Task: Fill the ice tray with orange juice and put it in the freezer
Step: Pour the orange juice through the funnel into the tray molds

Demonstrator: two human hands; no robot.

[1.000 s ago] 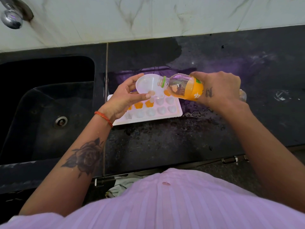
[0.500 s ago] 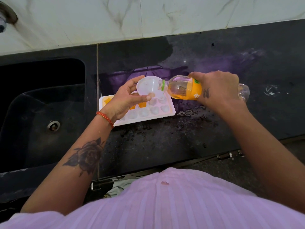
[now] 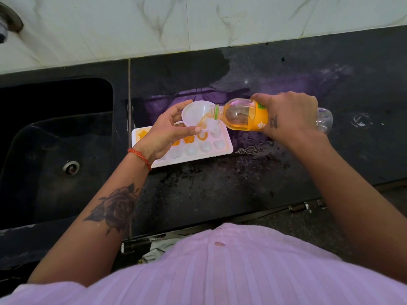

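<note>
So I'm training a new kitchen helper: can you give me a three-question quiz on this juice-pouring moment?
1. True or false: the ice tray sits inside the sink.
2. What does the left hand hold? A) funnel B) spoon C) cap
3. Which hand tilts the juice bottle?

Key: 1 false, it lies on the counter; 2 A, the white funnel; 3 the right hand.

The right hand [image 3: 288,116] grips a clear plastic bottle of orange juice [image 3: 246,116], tipped nearly flat, mouth over a white plastic funnel [image 3: 193,112] pinched by the left hand [image 3: 164,134]. Beneath lies a white ice tray [image 3: 204,148], several cells orange, on the black stone table [image 3: 220,190] beside a dark sink [image 3: 55,150].
</note>
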